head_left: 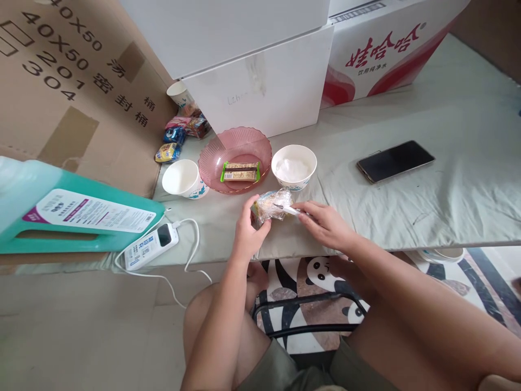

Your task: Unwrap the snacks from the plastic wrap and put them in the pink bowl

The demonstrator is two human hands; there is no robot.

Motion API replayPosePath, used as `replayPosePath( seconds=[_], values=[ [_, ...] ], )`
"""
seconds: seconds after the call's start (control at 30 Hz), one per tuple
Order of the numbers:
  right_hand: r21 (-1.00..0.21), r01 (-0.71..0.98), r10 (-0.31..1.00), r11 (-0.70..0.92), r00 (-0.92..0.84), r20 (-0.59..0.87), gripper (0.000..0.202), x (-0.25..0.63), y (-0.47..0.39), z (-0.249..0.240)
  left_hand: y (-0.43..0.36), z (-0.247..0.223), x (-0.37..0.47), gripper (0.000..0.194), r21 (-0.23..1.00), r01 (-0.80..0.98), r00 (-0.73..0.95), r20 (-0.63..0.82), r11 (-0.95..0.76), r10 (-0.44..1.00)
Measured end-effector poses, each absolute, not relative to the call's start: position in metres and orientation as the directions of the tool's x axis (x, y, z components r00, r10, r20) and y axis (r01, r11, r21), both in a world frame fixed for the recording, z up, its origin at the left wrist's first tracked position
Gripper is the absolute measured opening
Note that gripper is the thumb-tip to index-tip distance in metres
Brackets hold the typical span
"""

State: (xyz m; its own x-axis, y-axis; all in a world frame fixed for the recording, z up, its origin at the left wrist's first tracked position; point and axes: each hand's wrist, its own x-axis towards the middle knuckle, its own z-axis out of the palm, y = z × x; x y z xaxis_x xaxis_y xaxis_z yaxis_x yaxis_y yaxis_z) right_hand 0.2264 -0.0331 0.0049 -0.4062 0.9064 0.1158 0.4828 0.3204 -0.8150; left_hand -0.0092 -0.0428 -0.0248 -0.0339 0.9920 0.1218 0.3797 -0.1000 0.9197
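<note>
My left hand is closed around the side of a small packet in crinkled clear plastic near the table's front edge. Between the fingertips of my right hand is a slim white-handled tool; its thin dark tip touches the plastic, and its exact kind is hard to make out. Just behind stands a paper bowl with crumpled white material inside. A pink ribbed glass bowl holds a green-ended wrapped snack bar.
A white paper cup stands left of the pink bowl, with several wrapped snacks behind it. A phone lies at right. White boxes block the back; a green jug and a corded power strip are at left.
</note>
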Motion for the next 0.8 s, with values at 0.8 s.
replayPosePath(
  seconds=[0.8],
  values=[
    [-0.695, 0.715, 0.98, 0.079, -0.184, -0.079, 0.03, 0.262, -0.019, 0.01, -0.041, -0.006, -0.039, 0.071, 0.98, -0.154, -0.186, 0.094, -0.123, 0.978]
  ],
)
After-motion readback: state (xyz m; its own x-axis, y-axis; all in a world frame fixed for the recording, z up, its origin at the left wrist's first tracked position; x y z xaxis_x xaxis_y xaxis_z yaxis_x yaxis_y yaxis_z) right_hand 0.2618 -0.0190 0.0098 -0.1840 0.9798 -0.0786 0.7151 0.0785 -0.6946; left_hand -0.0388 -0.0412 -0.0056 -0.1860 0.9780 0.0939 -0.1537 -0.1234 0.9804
